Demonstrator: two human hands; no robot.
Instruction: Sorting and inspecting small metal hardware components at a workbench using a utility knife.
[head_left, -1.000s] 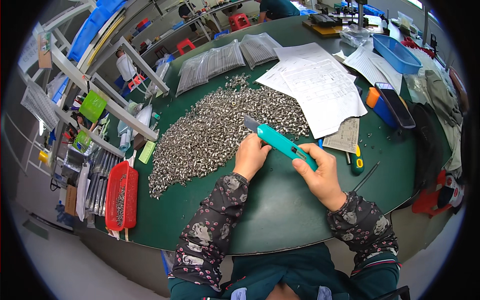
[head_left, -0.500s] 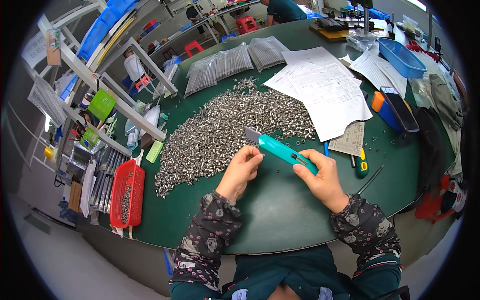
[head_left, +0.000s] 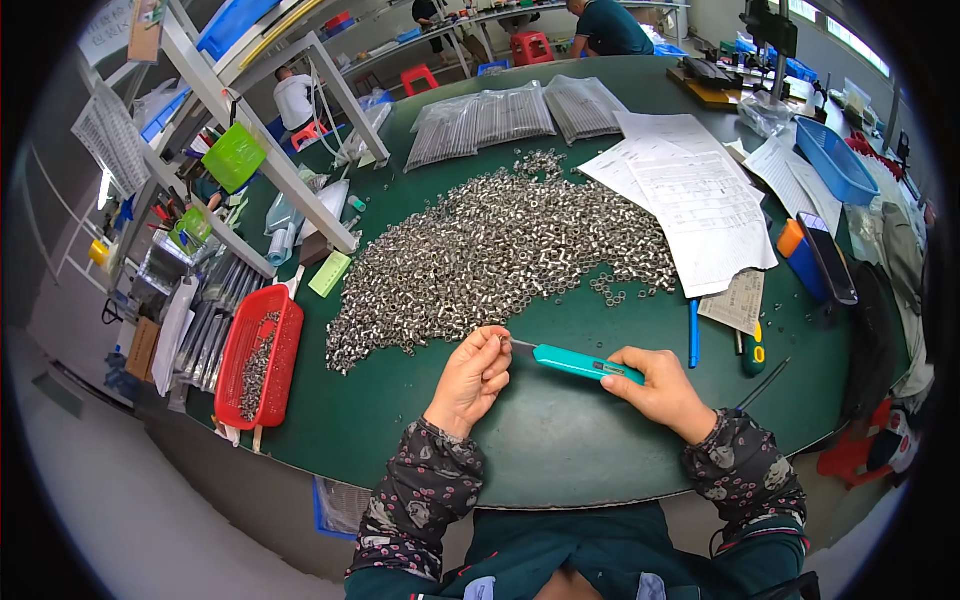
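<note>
The left hand [head_left: 468, 382] pinches a small metal piece [head_left: 504, 340]; the right hand [head_left: 657, 388] grips the teal knife [head_left: 578, 362], whose blade [head_left: 523, 348] should move lightly, under control.

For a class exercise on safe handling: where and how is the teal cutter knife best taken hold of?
Probably by the rear end of the teal cutter knife, coming from the right: its long, slim handle extends that way, while the blade points left toward the left grip. The right grip holds it there.
</note>
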